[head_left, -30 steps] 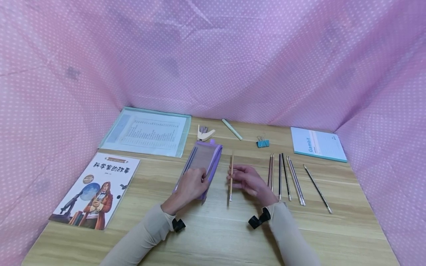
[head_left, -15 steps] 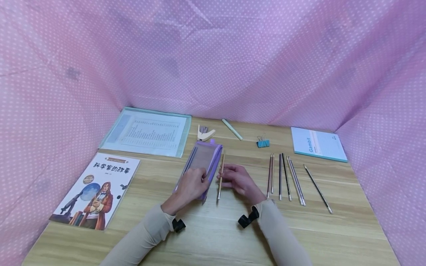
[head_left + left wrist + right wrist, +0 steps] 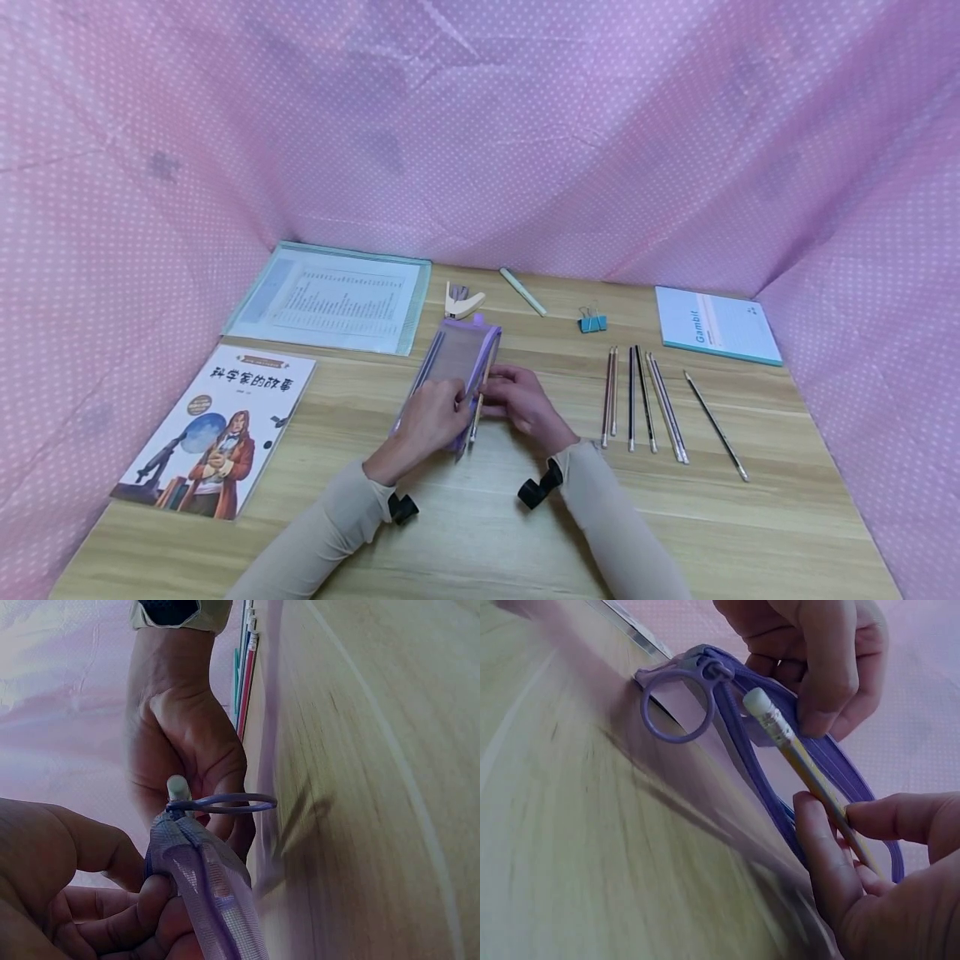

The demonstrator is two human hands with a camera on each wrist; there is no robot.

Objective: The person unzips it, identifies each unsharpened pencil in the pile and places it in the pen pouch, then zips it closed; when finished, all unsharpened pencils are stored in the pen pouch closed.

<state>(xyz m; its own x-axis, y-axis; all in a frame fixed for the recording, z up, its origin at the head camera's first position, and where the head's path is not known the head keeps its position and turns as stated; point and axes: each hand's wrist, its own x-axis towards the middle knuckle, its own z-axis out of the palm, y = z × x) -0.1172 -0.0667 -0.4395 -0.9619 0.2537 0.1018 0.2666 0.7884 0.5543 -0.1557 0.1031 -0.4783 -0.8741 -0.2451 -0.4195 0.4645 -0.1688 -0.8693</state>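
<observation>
Sheer mesh pouch (image 3: 461, 352), smooth painted pencil (image 3: 815, 776) with shiny metal ferrule (image 3: 778, 730), wood-grained tabletop (image 3: 465, 542), creased cloth curtain (image 3: 480, 142)

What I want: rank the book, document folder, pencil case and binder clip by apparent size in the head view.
1. Book and document folder, too alike to rank
2. Pencil case, partly behind the left hand
3. Binder clip

Head view: the pencil (image 3: 808, 769), pinched in the right hand (image 3: 527, 406), was carried leftward from just right of centre to the right edge of the mesh pouch (image 3: 461, 354) below mid-frame, the visible gap being closed. Its slant in the frame was increased. The right sleeve (image 3: 618, 518) and black wrist camera (image 3: 538, 487) were shifted left; two loose pencils (image 3: 607, 397), right of centre, were uncovered at their lower ends.
</observation>
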